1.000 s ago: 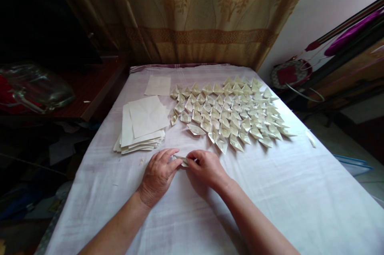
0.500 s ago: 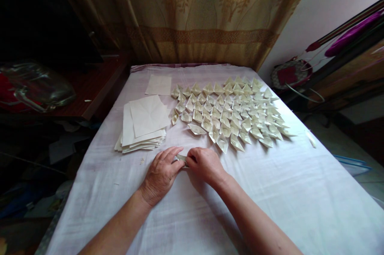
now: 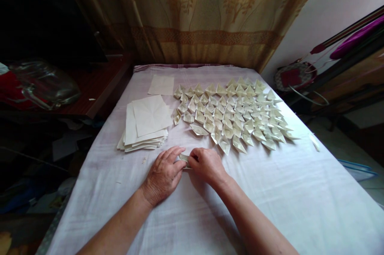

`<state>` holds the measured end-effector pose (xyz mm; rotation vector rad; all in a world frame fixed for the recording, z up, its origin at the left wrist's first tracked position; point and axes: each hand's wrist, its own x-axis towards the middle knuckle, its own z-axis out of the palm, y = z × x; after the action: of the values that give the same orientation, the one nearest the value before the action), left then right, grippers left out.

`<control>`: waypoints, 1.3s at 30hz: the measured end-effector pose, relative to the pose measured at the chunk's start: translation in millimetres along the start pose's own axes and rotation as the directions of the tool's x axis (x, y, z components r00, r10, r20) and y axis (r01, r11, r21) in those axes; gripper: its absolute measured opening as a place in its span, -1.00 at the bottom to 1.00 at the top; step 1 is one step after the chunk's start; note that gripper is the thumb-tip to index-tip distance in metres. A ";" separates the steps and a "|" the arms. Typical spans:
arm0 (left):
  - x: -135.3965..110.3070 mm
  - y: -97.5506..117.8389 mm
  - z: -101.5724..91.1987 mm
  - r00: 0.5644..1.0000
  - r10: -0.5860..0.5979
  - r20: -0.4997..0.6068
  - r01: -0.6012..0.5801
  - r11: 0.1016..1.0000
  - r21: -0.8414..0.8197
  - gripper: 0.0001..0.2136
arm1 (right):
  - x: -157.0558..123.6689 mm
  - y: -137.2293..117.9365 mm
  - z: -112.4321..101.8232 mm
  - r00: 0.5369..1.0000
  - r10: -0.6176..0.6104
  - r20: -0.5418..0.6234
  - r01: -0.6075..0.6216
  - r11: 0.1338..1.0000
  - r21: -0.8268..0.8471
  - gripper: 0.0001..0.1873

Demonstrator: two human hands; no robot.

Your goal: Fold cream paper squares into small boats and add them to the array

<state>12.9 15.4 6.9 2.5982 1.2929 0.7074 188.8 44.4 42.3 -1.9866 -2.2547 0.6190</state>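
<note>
Folded paper sits over white cloth, curtain beyond.

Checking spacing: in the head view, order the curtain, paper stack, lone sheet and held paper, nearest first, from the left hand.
1. Held paper: touching, rightward.
2. Paper stack: ahead, leftward.
3. Lone sheet: straight ahead, farther off.
4. Curtain: far background.

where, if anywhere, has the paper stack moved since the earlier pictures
No: the paper stack keeps the same place left of the paper boats.
</note>
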 end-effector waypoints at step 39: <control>-0.8 -25.1 14.2 0.976 0.021 -0.218 0.003 0.994 0.109 -0.48 | -18.7 104.9 -36.2 0.645 0.028 -0.764 0.247 0.938 0.243 -0.80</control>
<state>1.4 31.2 -14.3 2.6743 1.4167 0.9750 301.4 44.0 43.3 -1.5024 -1.5920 0.0708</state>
